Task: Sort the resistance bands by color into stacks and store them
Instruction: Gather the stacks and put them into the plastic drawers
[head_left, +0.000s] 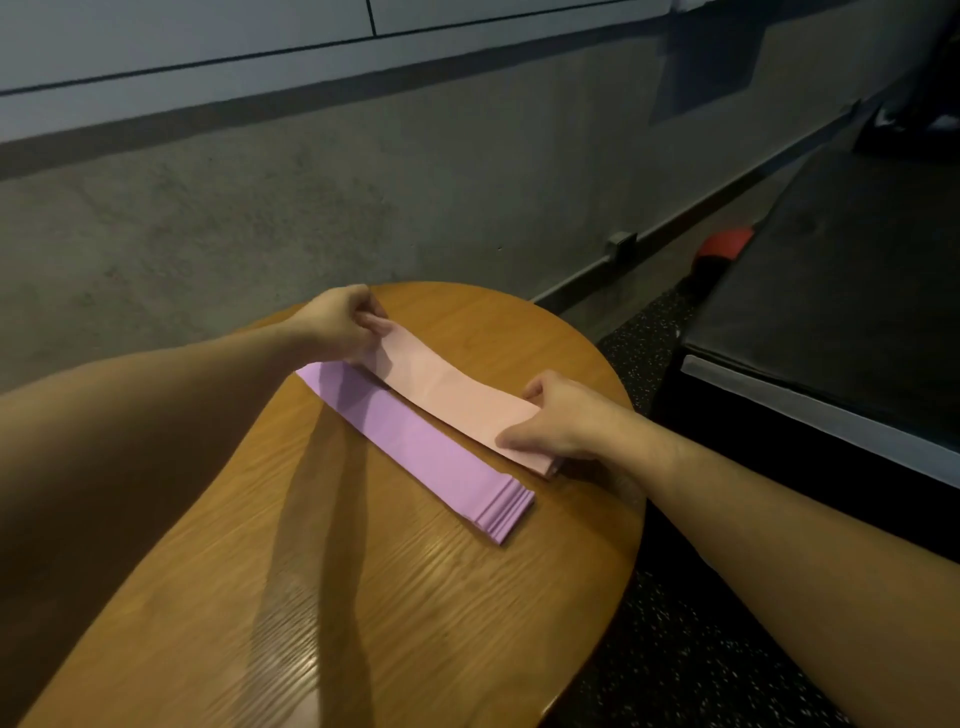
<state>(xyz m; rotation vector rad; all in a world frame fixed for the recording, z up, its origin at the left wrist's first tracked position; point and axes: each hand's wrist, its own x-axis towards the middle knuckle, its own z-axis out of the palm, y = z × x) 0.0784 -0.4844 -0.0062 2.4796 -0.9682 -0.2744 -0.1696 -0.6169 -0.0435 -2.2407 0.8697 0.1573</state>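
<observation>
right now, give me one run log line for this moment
stage: stacking | left hand: pinches far end of pink bands | right hand: grips near end | purple stack: beside, on round wooden table

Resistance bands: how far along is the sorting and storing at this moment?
Sorting looks nearly done: a purple stack lies squared on the round wooden table, and no loose bands show. In hand: the pink stack beside it, with the left hand pinching its far end and the right hand gripping its near end. Left: storing, since both stacks are on the table and no container is in view.
</observation>
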